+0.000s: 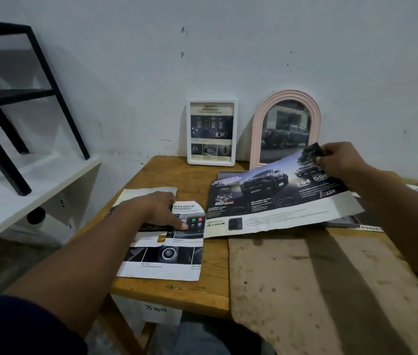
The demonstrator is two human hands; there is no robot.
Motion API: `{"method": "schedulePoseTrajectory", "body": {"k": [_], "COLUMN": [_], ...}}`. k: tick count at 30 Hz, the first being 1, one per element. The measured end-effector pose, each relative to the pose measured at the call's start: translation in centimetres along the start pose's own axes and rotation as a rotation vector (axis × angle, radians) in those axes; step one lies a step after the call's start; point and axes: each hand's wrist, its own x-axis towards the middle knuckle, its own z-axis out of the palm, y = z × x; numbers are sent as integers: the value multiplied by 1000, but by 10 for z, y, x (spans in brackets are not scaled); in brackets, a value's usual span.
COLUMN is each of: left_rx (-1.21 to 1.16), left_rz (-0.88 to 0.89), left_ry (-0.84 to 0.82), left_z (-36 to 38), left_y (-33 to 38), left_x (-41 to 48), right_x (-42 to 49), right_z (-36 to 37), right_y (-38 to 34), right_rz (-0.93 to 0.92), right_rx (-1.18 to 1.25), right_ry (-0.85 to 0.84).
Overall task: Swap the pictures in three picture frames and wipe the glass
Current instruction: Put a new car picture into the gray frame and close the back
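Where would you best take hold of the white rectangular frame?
By its top rim, coming from above and in front: the white rectangular frame stands upright against the wall, back blocked, and the pink arched frame crowds its right side.

White rectangular frame point(212, 132); pink arched frame point(285, 129); brown wooden table point(177, 288).

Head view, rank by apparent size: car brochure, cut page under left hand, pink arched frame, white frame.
1. car brochure
2. cut page and pink arched frame: look alike; page is nearer, frame's foot hidden, so unranked
3. white frame
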Motion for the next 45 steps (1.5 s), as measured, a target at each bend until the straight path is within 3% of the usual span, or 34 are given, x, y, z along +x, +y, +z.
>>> {"method": "schedulePoseTrajectory", "body": {"k": [2,5,9,14,20,28,33,38,41,45], "left_rx": [62,-98,-129,-18,-75,-83,-84,-134,-122,65], "left_rz": [23,165,346,334,297,208,178,181,240,243], "left_ry": [40,106,80,234,309,412,481,563,499,311], "left_z": [-6,-7,14,38,42,49,45,48,49,50], "left_y": [15,54,110,128,120,123,125,123,118,113], "left_x": [2,8,21,32,38,50,59,59,58,57], "right_x": [7,12,10,5,6,4,-9,-14,-12,-10], "right_z": [-17,-27,-21,-11,11,25,32,35,31,30], "right_y": [18,32,32,30,40,71,77,84,86,86], "right_rz": [28,44,63,-7,-14,-136,-228,-216,-238,-286], "right_rx": [-74,-103,-54,87,90,-433,-706,-686,-657,-696], "right_ry": [67,127,101,-93,114,-100,-92,-138,-172,-179]}}
